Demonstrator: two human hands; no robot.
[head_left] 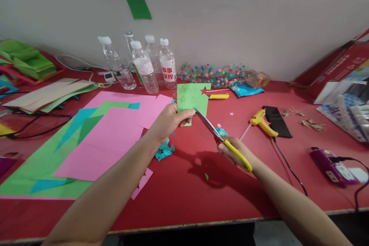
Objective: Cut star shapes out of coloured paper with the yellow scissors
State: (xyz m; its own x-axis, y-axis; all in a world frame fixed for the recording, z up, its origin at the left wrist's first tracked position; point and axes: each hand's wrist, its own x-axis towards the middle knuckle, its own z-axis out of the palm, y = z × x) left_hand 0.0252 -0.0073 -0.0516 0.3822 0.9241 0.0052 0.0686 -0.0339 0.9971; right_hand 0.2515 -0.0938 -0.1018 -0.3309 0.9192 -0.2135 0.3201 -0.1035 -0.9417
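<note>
A light green paper (187, 96) with pencilled star outlines is pinched in my left hand (174, 118), held up above the red table. My right hand (235, 151) is closed on the yellow handles of a pair of scissors (208, 125). The scissor blades point up and left, with their tips at the paper's lower edge beside my left thumb. Below my left wrist lie teal paper scraps (164, 150) and a pink scrap with cut-outs (142, 183). Small coloured stars (221, 131) lie behind the scissors.
Pink and green sheets (106, 144) cover the left side. Plastic bottles (144, 67) stand by the wall, beside a heap of stars (213, 75). A yellow cutter (219, 96) lies behind the paper. Rightward are a glue gun (263, 122), a phone (278, 122) and a purple power strip (331, 166).
</note>
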